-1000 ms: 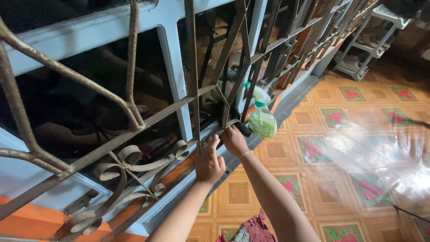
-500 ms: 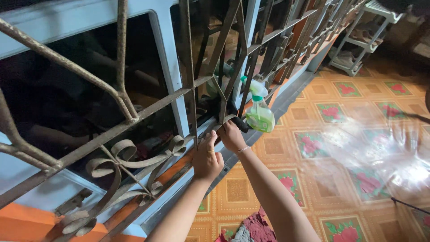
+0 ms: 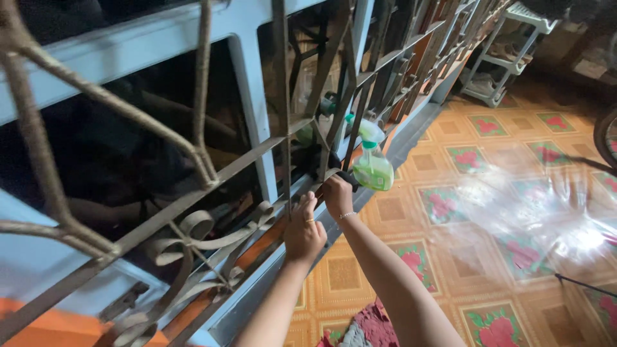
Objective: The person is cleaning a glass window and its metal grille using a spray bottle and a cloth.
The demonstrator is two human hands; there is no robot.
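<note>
The right hand (image 3: 337,195) closes around something dark at the iron window grille (image 3: 283,138), but what it grips is hidden inside the fist. The left hand (image 3: 304,231) reaches toward the grille's lower bar, and its fingertips are out of sight behind the metal. The green spray bottle (image 3: 371,168) hangs partly behind a bar, so how it is hooked on cannot be told. Behind the grille the room is too dark to read. Both forearms are cut off by the bottom edge.
</note>
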